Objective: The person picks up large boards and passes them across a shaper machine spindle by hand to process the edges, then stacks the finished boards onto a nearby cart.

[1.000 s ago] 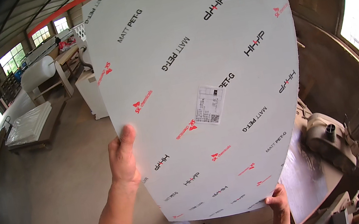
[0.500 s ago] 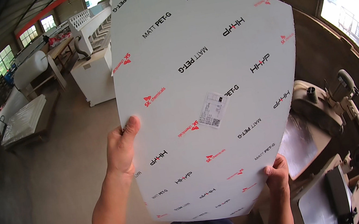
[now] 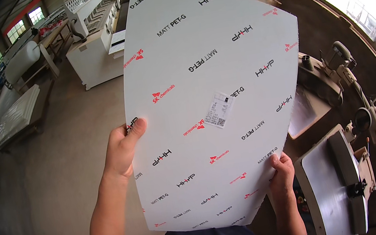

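A large flat panel [image 3: 232,150] in printed white protective film fills the middle of the view, held up in front of me by its two long sides. A small white paper label [image 3: 219,110] is stuck near its centre. My left hand [image 3: 126,144] is closed on the left edge, its thumb lying over the printed face. Lower down on the right edge, my right hand [image 3: 282,169] grips the panel with its thumb on the face. The fingers of both hands are mostly hidden behind the panel.
To the right stands a machine with a pale table [image 3: 329,183] and jointed metal arms [image 3: 370,118]. A long white machine [image 3: 94,53] is at the far left. Beyond the grey floor [image 3: 68,171] are wrapped stacked sheets [image 3: 18,115] and a large white roll [image 3: 26,59].
The view has shifted, with more of the right-hand machine and the far white machine showing. The panel has turned slightly, its top edge tilting right. Both hands keep their hold.
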{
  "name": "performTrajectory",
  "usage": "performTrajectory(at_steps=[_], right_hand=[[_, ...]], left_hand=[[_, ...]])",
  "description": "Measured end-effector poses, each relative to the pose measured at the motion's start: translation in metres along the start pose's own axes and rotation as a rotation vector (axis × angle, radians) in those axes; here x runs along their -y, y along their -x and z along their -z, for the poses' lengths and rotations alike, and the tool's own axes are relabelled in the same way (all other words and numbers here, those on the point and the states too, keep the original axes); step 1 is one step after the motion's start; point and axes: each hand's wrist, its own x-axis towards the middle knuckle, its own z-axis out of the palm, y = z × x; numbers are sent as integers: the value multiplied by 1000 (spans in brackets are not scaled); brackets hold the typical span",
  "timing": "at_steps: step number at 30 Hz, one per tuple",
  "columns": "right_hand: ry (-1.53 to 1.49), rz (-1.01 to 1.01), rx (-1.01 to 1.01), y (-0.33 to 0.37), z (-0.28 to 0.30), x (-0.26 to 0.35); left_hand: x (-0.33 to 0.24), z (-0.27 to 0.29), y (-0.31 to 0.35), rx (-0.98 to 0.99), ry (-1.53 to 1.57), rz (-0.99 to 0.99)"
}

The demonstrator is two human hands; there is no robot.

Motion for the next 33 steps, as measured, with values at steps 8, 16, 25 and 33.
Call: performTrajectory(at_steps=[8, 16, 25, 33], right_hand=[[-81, 100, 33, 22, 50, 4], [-154, 117, 23, 73, 122, -2], [-197, 149, 24, 109, 177, 18], [-231, 327, -51, 149, 206, -16]], left_hand=[[77, 13, 118, 54, -84, 100], [127, -5, 234, 29, -113, 175], [153, -54, 268, 70, -32, 109], [242, -35, 238, 28, -111, -145]])
